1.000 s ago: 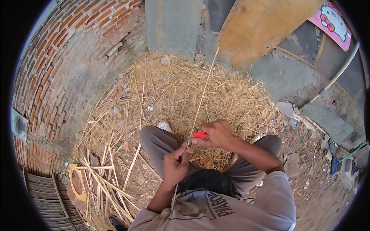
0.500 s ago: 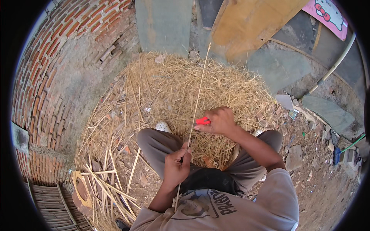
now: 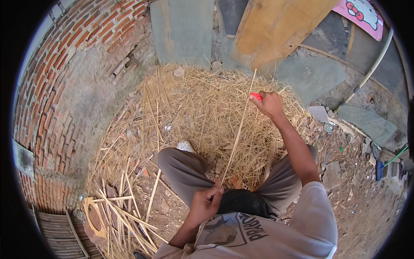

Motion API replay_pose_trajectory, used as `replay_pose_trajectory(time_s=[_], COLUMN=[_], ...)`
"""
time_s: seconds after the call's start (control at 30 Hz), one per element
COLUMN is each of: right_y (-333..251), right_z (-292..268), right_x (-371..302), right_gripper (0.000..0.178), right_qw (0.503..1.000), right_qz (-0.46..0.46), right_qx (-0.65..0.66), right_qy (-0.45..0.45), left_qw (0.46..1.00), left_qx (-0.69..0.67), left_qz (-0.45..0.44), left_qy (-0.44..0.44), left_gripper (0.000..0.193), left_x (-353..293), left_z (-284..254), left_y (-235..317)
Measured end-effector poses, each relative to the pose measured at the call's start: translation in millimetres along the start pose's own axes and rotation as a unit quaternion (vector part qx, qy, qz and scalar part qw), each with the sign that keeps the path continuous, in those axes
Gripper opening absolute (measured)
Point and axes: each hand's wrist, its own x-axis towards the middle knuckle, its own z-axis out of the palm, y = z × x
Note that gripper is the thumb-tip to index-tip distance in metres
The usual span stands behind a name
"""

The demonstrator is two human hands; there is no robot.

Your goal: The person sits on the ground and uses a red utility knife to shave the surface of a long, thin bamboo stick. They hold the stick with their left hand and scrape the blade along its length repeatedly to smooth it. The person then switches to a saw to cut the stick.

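The left hand [image 3: 207, 205] is closed around the lower part of a long thin stick [image 3: 237, 144], the thumb lying along it. The stick slants up and away to the right, above the straw [image 3: 194, 103], and its far end stands out over the straw's far edge, toward the right corner. A short length shows below the hand, in front of the shirt [image 3: 254, 235].

The right hand [image 3: 271, 104] is wrapped around a red tool [image 3: 256, 96], which meets the stick a little short of its far end; its working edge is too small to make out. The right arm reaches well forward, so the two hands are far apart.

The straw covers the middle of the ground [image 3: 345, 203], out to its far edge. The person sits with bent legs [image 3: 183, 170] at the straw's near edge, and a white shoe [image 3: 185, 146] with dark holes shows past the left knee. At the ground's near left corner lies a loose heap of pale sticks [image 3: 125, 216], beside a yellowish board [image 3: 92, 218] with a curved cutout. A brick wall [image 3: 51, 103] closes the left edge; a brown panel [image 3: 280, 30] and a grey-green panel [image 3: 181, 32] stand along the far edge.
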Motion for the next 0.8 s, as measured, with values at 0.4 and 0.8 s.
replay_pose_trajectory(time_s=[0.4, 0.8], right_y=[167.4, 0.1], right_z=[-24.9, -40.9], right_x=[47.8, -22.4], right_gripper=[0.085, 0.076], right_qw=[0.917, 0.973], right_qz=[0.398, 0.095], right_qx=[-0.021, 0.184], right_qy=[0.030, -0.101], left_qw=[0.991, 0.948], left_qx=[-0.041, -0.301], left_qz=[-0.038, -0.095], left_qy=[-0.119, 0.046], left_gripper=[0.011, 0.027], left_x=[-67.7, 40.9], left_z=[-21.2, -21.5], left_y=[7.7, 4.0])
